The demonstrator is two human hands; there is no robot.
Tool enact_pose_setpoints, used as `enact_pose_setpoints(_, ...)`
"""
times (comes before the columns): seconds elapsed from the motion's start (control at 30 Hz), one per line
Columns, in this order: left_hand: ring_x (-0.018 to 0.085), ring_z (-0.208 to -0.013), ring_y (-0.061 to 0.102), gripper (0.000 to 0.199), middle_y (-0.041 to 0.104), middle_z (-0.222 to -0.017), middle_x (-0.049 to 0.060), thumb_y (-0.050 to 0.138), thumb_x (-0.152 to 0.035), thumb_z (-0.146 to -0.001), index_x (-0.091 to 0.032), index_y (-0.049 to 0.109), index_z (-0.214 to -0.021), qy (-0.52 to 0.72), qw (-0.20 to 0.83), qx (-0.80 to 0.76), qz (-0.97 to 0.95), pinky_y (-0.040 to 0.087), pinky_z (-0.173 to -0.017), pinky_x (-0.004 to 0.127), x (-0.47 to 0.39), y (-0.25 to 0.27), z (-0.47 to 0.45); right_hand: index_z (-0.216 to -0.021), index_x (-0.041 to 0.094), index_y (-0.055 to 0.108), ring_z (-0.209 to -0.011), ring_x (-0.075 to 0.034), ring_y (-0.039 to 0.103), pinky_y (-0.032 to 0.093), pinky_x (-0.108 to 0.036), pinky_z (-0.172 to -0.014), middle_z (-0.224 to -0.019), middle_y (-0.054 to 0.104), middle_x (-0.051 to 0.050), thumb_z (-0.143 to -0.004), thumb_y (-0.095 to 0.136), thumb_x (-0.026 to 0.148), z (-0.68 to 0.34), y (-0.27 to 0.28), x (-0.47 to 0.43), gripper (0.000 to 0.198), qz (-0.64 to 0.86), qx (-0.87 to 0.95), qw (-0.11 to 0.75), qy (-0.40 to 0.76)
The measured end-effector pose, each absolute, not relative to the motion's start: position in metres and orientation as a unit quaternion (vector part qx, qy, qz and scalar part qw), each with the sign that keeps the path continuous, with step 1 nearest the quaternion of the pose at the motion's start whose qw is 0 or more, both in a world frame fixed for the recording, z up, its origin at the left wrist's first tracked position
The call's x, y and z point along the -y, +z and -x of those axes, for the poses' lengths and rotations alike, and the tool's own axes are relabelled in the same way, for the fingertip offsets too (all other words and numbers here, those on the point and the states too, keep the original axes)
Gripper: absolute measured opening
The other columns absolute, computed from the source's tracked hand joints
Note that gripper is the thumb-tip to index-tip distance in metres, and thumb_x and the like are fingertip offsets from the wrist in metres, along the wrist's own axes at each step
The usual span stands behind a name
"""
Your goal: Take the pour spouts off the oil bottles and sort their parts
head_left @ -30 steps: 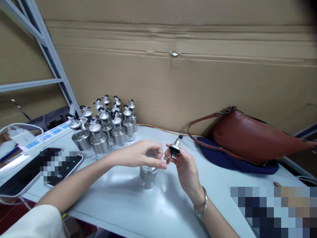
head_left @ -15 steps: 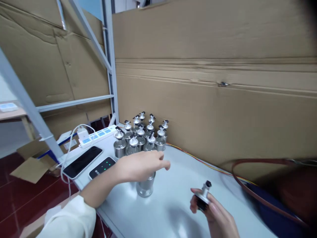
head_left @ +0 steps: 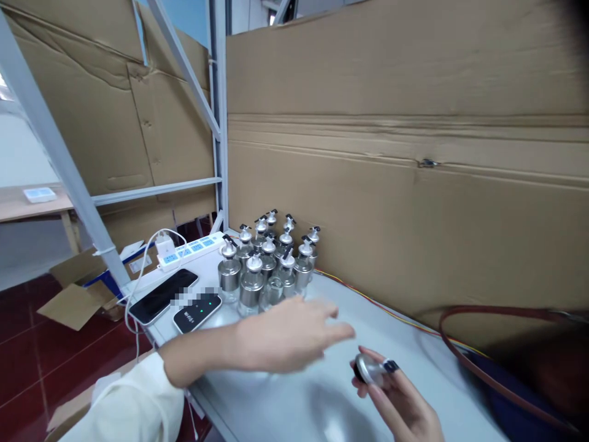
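My right hand [head_left: 398, 393] pinches a silver dispenser top [head_left: 369, 369] with a black tip, tilted so that the tip points right. My left hand [head_left: 292, 334] is slightly blurred, its fingers stretched toward that top without touching it. Nothing shows in the left hand. Just behind it stands a clear glass bottle [head_left: 275, 290] with no top, its lower part hidden by the hand. Several capped bottles [head_left: 252, 288] with silver tops and black tips are grouped behind, at the table's back corner.
On the left of the table [head_left: 257, 405] lie a phone [head_left: 164, 296], a small Wi-Fi device [head_left: 197, 314] and a white power strip [head_left: 197, 250] with a cable. A cardboard wall [head_left: 391, 202] closes the back. At right is a dark bag with a brown strap [head_left: 501, 313].
My left hand has moved right and nearer my right hand, uncovering the neck of the topless bottle. My right hand has turned the dispenser top from upright to tilted. The view has shifted slightly.
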State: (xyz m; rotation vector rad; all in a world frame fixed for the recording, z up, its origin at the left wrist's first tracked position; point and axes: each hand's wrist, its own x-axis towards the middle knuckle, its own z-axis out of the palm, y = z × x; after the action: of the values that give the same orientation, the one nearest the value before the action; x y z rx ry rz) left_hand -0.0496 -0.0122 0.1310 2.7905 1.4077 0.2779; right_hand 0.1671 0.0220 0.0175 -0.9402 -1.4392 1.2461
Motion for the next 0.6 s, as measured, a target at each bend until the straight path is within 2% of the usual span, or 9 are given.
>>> enact_pose_setpoints(0.03, 0.025, -0.090, 0.061, 0.050, 0.053, -0.116, 0.011, 0.055, -0.026, -0.086, -0.024, 0.036, -0.132, 0.121, 0.053, -0.436, -0.890, 0.049, -0.071, 0.034, 0.014, 0.118, 0.040, -0.102, 0.019, 0.067, -0.070, -0.023, 0.067, 0.057, -0.032, -0.067, -0.090, 0.071, -0.010, -0.068, 0.074, 0.044, -0.165, 0.019, -0.022, 0.043, 0.392, 0.592, 0.495, 0.500)
enact_pose_setpoints(0.1, 0.024, -0.092, 0.062, 0.067, 0.043, -0.129, 0.014, 0.059, -0.033, -0.083, -0.027, 0.022, -0.137, 0.194, 0.149, -0.422, -0.873, 0.051, -0.071, 0.035, 0.013, 0.085, 0.022, -0.097, 0.018, 0.065, -0.070, -0.023, 0.068, 0.057, -0.031, -0.065, -0.093, 0.071, -0.011, -0.068, 0.074, 0.044, -0.161, 0.022, -0.023, 0.040, 0.397, 0.615, 0.491, 0.472)
enact_pose_setpoints(0.17, 0.023, -0.095, 0.060, 0.068, 0.041, -0.129, 0.014, 0.063, -0.030, -0.079, -0.025, 0.023, -0.134, 0.271, 0.254, -0.420, -0.828, 0.051, -0.078, 0.035, 0.010, 0.051, 0.008, -0.083, 0.018, 0.063, -0.062, -0.020, 0.067, 0.055, -0.028, -0.059, -0.076, 0.069, -0.007, -0.069, 0.072, 0.046, -0.159, 0.025, -0.025, 0.033, 0.414, 0.652, 0.479, 0.418)
enact_pose_setpoints(0.23, 0.020, -0.090, 0.059, 0.059, 0.048, -0.119, 0.013, 0.062, -0.024, -0.078, -0.020, 0.029, -0.127, 0.332, 0.352, -0.428, -0.763, 0.050, -0.078, 0.033, 0.008, 0.025, -0.001, -0.065, 0.019, 0.055, -0.051, -0.016, 0.060, 0.050, -0.024, -0.051, -0.055, 0.061, -0.001, -0.073, 0.067, 0.051, -0.159, 0.025, -0.027, 0.035, 0.433, 0.700, 0.456, 0.338)
enact_pose_setpoints(0.3, 0.017, -0.082, 0.057, 0.047, 0.054, -0.102, 0.008, 0.058, -0.022, -0.079, -0.017, 0.033, -0.118, 0.363, 0.424, -0.442, -0.702, 0.048, -0.075, 0.032, 0.006, 0.010, -0.007, -0.057, 0.020, 0.047, -0.042, -0.013, 0.052, 0.043, -0.021, -0.044, -0.046, 0.053, 0.002, -0.078, 0.060, 0.056, -0.160, 0.023, -0.028, 0.044, 0.437, 0.756, 0.416, 0.253)
enact_pose_setpoints(0.37, 0.015, -0.074, 0.051, 0.034, 0.053, -0.087, 0.002, 0.055, -0.021, -0.079, -0.017, 0.036, -0.107, 0.376, 0.473, -0.450, -0.658, 0.044, -0.072, 0.029, 0.004, 0.004, -0.010, -0.057, 0.019, 0.046, -0.038, -0.011, 0.048, 0.037, -0.022, -0.042, -0.045, 0.052, 0.002, -0.082, 0.053, 0.059, -0.161, 0.019, -0.028, 0.047, 0.426, 0.806, 0.372, 0.175)
enact_pose_setpoints(0.47, 0.012, -0.070, 0.043, 0.022, 0.048, -0.079, -0.002, 0.053, -0.022, -0.078, -0.019, 0.036, -0.092, 0.393, 0.528, -0.446, -0.607, 0.038, -0.067, 0.025, 0.000, 0.005, -0.011, -0.063, 0.019, 0.047, -0.040, -0.013, 0.050, 0.035, -0.023, -0.043, -0.047, 0.053, 0.002, -0.089, 0.042, 0.057, -0.162, 0.017, -0.028, 0.047, 0.417, 0.847, 0.314, 0.102)
enact_pose_setpoints(0.6, 0.011, -0.068, 0.035, 0.017, 0.038, -0.074, -0.004, 0.051, -0.023, -0.074, -0.019, 0.038, -0.083, 0.407, 0.582, -0.431, -0.556, 0.032, -0.064, 0.023, -0.007, 0.009, -0.010, -0.069, 0.019, 0.049, -0.050, -0.015, 0.055, 0.039, -0.025, -0.050, -0.056, 0.058, 0.000, -0.098, 0.028, 0.045, -0.166, 0.023, -0.030, 0.044, 0.401, 0.874, 0.250, 0.116)
